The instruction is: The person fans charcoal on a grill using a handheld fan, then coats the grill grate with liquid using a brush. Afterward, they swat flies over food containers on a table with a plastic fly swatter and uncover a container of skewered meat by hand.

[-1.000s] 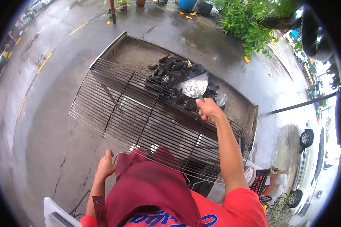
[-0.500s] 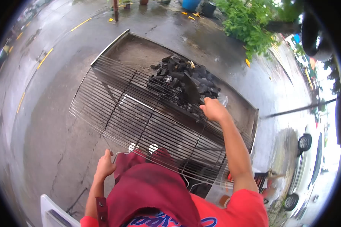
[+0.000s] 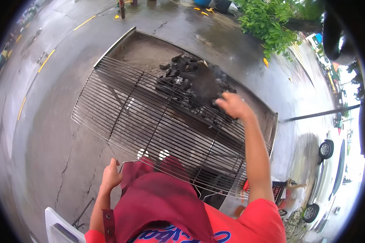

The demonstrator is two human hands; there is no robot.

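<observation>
Right hand with blurred scraper near charcoal, wire grate partly over trough

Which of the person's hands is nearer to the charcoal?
Right. The right hand is close by the charcoal, at the pile's right side; the left hand is well away, down by the near edge of the grate.

a white car stands on wet pavement.
</observation>
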